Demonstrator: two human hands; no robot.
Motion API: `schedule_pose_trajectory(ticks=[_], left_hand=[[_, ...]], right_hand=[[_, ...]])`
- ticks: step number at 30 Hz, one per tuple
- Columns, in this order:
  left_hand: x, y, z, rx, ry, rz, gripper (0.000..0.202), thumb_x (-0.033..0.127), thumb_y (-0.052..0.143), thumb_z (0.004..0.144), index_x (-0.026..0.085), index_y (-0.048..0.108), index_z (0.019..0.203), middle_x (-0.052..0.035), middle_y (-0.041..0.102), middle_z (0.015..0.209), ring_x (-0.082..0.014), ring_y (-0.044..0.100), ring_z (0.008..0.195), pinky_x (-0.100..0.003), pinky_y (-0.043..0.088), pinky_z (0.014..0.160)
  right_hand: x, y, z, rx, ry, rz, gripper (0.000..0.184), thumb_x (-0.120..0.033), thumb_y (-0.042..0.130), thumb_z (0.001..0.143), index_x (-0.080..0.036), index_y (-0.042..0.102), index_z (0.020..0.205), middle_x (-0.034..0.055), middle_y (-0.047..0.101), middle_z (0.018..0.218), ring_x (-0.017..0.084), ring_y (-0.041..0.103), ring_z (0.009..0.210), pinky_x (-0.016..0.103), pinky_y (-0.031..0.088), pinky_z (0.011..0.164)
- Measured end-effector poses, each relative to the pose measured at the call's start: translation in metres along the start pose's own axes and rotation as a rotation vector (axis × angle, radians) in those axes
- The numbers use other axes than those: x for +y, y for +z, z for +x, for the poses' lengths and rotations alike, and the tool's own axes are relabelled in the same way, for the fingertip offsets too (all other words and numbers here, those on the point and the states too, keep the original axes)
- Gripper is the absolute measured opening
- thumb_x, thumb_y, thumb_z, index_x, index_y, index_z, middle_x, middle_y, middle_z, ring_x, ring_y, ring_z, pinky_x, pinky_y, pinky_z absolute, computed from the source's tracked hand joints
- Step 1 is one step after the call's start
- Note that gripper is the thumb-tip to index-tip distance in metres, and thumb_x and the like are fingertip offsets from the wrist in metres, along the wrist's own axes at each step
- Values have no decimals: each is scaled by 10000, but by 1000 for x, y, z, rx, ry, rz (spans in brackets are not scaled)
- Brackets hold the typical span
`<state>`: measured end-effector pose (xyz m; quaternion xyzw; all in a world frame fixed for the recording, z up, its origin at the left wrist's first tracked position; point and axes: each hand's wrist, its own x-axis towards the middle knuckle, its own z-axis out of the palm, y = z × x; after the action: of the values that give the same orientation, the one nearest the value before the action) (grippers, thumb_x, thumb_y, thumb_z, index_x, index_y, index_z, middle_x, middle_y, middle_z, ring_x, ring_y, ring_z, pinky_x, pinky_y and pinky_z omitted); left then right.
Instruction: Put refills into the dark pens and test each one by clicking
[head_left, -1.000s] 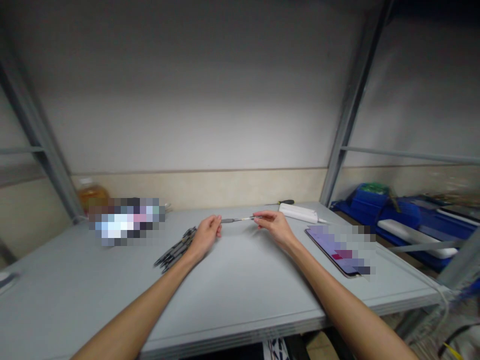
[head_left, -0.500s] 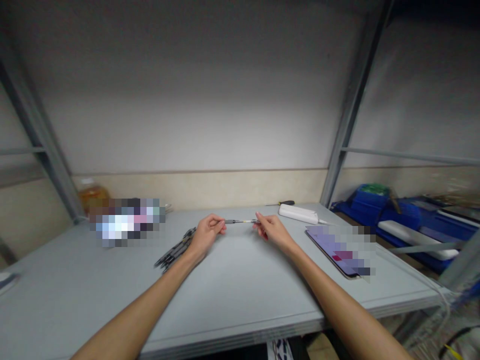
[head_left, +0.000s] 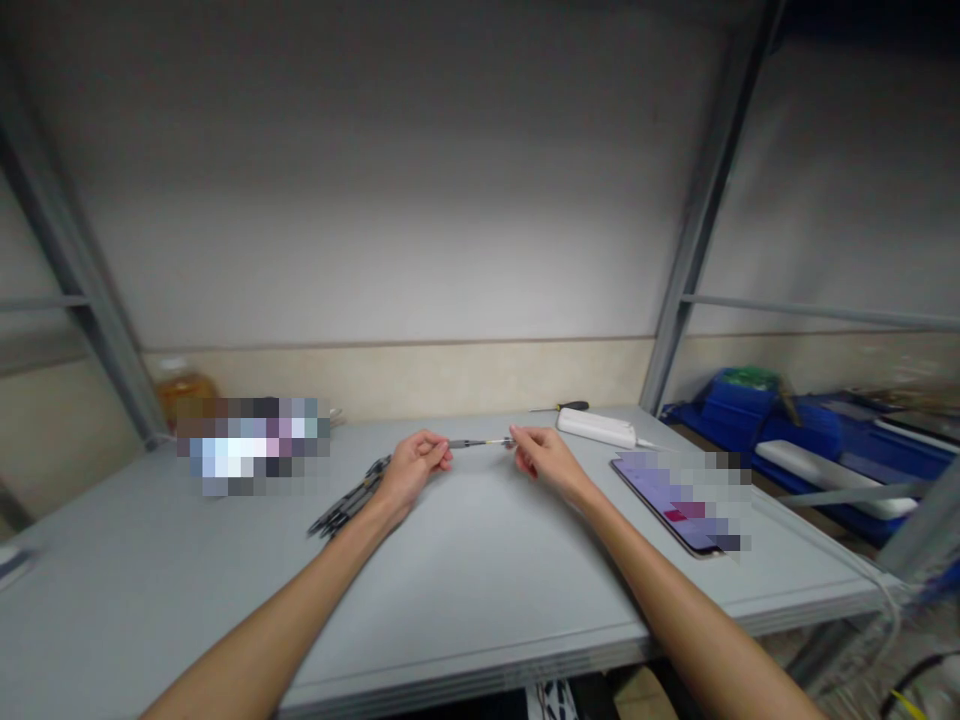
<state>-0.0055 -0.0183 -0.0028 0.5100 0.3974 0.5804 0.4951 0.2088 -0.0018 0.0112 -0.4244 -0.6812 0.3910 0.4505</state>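
Observation:
A slim pen (head_left: 469, 443) is stretched level between my two hands, above the middle of the table. Its left part is a dark grey barrel, and a thinner, lighter length runs on to the right. My left hand (head_left: 417, 462) pinches the barrel end between thumb and fingers. At the other end, the thumb and forefinger of my right hand (head_left: 541, 455) close on the thin part, where a small dark bit shows at the fingertips. Beside my left wrist lies a bunch of several dark pens (head_left: 349, 505), partly covered by the forearm.
A phone (head_left: 664, 505) lies on the table (head_left: 480, 590) to the right. Behind it are a white power strip (head_left: 598, 427) with a cable and a screwdriver (head_left: 574, 406). A blurred-out item and a bottle (head_left: 184, 390) of amber liquid stand back left. Metal posts (head_left: 694, 240) frame the table.
The thumb and fingers of my right hand have shifted slightly at the pen's thin end. My left hand keeps its grip, and the other things stay put.

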Motion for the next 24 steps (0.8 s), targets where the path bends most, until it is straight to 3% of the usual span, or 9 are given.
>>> schedule_pose_trajectory(ticks=[2,4,7,10,12,16,18,21,24], left_hand=[[0,-1,1,15,-2,-7,356,394,730,544,134,556,713,17,593,579,-74,527,529,-222,437,595],[0,-2,1,29,-9,-11,361,400,734,536,135,556,703,17,592,572,-76,526,523,-225,440,592],[-1,-2,1,16,-23,-12,366,399,742,528,135,554,699,14,595,570,-76,528,521,-223,441,584],[-1,-1,0,-11,-17,-12,355,399,736,543,135,552,693,9,597,572,-76,528,524,-219,440,580],[-1,0,0,-9,-8,-12,345,398,732,551,135,552,684,10,591,570,-76,525,523,-219,439,577],[3,1,-1,23,-61,-21,314,371,721,568,134,546,675,17,577,579,-67,522,519,-212,440,582],[4,1,-2,38,-113,-46,290,343,715,577,133,541,674,17,572,578,-64,519,508,-208,436,569],[5,1,-2,52,-163,-83,260,304,709,580,134,530,661,23,554,553,-58,498,477,-209,428,546],[3,-1,-2,29,-145,-52,268,311,713,578,136,529,663,21,561,542,-65,501,476,-227,439,563]], right_hand=[[-2,-1,0,-1,-46,49,377,-483,620,674,-148,608,848,-14,557,558,97,465,448,199,341,383],[-2,-2,-1,-27,-66,72,395,-440,668,628,-151,603,890,-10,568,608,108,497,499,202,373,402],[-1,-1,-1,-59,-43,20,349,-487,564,721,-140,598,706,-25,513,495,86,436,408,205,341,393],[2,0,-1,-58,-3,-69,479,-542,416,805,-149,544,563,-39,429,378,76,369,330,215,296,381],[3,0,-1,-47,-2,-102,514,-563,373,819,-150,544,564,-34,426,376,83,378,332,219,303,387],[1,0,-3,30,-189,-190,385,-490,564,738,-161,604,934,-10,558,605,113,500,506,216,370,475],[0,1,-5,18,-300,-299,373,-415,630,706,-188,603,1001,6,585,685,130,524,602,226,384,549],[-1,4,-6,-29,-369,-418,212,-363,562,775,-189,658,850,30,599,661,141,501,612,248,362,589],[0,7,-6,-39,-334,-410,253,-359,503,811,-173,660,742,26,583,596,128,456,558,245,327,555]])
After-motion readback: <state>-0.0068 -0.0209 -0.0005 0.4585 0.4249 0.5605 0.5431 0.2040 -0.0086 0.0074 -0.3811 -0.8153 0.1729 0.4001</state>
